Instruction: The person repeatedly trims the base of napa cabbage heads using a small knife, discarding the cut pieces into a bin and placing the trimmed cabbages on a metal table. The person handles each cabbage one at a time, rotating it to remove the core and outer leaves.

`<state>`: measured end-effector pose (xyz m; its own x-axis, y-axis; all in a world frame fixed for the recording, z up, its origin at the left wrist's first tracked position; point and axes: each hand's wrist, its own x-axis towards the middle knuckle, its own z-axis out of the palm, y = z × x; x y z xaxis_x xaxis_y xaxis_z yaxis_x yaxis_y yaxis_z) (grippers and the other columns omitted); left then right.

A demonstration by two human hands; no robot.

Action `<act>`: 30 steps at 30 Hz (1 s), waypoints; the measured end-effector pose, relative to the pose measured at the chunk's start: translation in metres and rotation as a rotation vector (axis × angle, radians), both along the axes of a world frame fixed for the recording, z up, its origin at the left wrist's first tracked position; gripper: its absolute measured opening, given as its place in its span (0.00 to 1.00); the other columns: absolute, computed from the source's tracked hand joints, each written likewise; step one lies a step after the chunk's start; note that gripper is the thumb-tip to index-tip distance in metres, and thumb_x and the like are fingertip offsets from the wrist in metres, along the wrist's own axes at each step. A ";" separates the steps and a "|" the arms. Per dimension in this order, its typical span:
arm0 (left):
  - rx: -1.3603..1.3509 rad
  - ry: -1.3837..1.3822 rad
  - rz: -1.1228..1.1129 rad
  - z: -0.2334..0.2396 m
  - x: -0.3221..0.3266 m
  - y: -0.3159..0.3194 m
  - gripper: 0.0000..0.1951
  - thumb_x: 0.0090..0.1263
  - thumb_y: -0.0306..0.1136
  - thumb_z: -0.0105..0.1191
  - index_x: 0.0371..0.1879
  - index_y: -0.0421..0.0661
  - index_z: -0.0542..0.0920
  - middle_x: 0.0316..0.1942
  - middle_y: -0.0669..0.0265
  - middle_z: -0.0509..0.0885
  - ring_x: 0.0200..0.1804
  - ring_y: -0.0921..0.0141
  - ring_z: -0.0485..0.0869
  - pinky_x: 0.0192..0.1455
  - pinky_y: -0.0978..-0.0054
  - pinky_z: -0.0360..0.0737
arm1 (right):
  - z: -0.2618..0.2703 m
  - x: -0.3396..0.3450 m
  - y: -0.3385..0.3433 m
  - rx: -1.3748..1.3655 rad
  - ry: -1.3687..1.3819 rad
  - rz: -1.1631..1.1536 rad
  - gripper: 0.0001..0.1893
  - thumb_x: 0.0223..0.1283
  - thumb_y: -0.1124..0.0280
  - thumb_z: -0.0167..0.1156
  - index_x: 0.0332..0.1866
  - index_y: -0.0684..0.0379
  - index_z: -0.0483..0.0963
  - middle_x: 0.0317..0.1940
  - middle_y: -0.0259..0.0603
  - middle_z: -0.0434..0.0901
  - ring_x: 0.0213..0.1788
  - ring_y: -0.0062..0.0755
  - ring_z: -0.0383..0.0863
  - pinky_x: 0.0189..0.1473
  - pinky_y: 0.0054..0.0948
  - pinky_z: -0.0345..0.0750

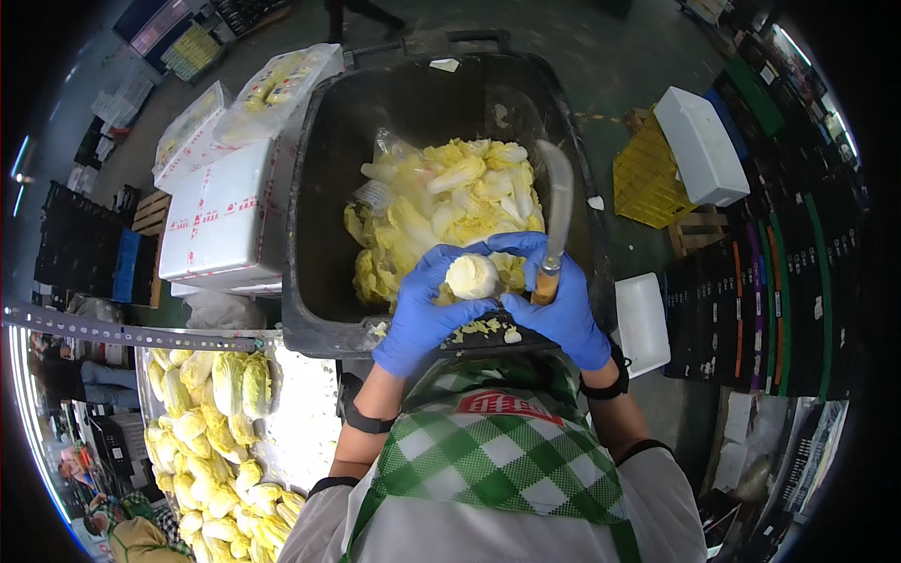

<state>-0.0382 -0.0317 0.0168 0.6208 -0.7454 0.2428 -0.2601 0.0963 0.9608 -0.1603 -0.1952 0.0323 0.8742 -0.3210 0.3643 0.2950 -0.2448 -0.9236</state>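
My left hand (426, 302), in a blue glove, is wrapped around a napa cabbage (472, 276), its pale cut base facing up at me. My right hand (556, 310), gloved alike, grips the wooden handle (545, 285) of a knife with a curved blade (558, 197) pointing away from me. The fingers of both hands come close together at the cabbage. Below them stands a large black bin (331, 281) holding loose yellow-green cabbage leaves (471, 183) and a clear plastic bag (394, 155). Leaf scraps (486, 327) lie on its near rim.
Many napa cabbages (211, 450) are heaped on a metal table (303, 415) at my left. White foam boxes (215, 218) stand left of the bin. To the right are a yellow crate (644, 172), a foam box (700, 144) and stacked black crates (746, 317). Other people (134, 528) are at far left.
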 end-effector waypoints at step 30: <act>-0.407 0.451 0.251 -0.015 0.013 0.011 0.36 0.58 0.34 0.68 0.65 0.32 0.70 0.57 0.49 0.82 0.56 0.59 0.84 0.64 0.61 0.79 | 0.015 0.008 -0.034 0.175 -0.036 -0.855 0.10 0.55 0.81 0.66 0.42 0.61 0.79 0.31 0.29 0.80 0.28 0.15 0.73 0.32 0.19 0.73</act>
